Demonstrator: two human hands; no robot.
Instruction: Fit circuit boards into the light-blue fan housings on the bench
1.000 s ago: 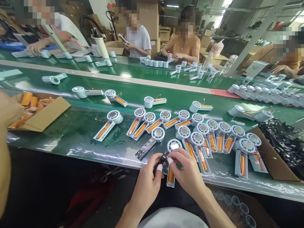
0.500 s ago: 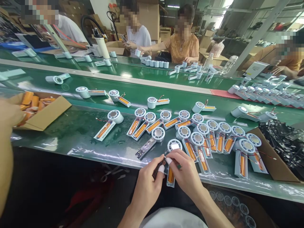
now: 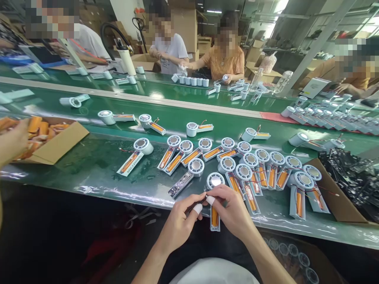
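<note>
My left hand [image 3: 179, 223] pinches a small dark part [image 3: 194, 206] between thumb and forefinger, with a white cot on the thumb tip. My right hand [image 3: 232, 211] rests on a white hand-fan half shell [image 3: 214, 215] with an orange battery in its handle, at the near edge of the green bench [image 3: 97, 165]. Both hands meet at the fan's neck, just below its round head [image 3: 215, 180]. An open shell showing a circuit board [image 3: 180, 185] lies just to the left.
Several more fan shells with orange batteries [image 3: 260, 173] fan out to the right. A carton of orange batteries [image 3: 50, 138] sits left, a carton of black parts [image 3: 352, 177] right. Another person's hand [image 3: 13, 140] reaches in at far left. People work across the conveyor [image 3: 177, 118].
My hands have shifted slightly with the dark part pressed closer to the fan's neck. Fans on the conveyor have drifted right. The hand at far left has dropped lower.
</note>
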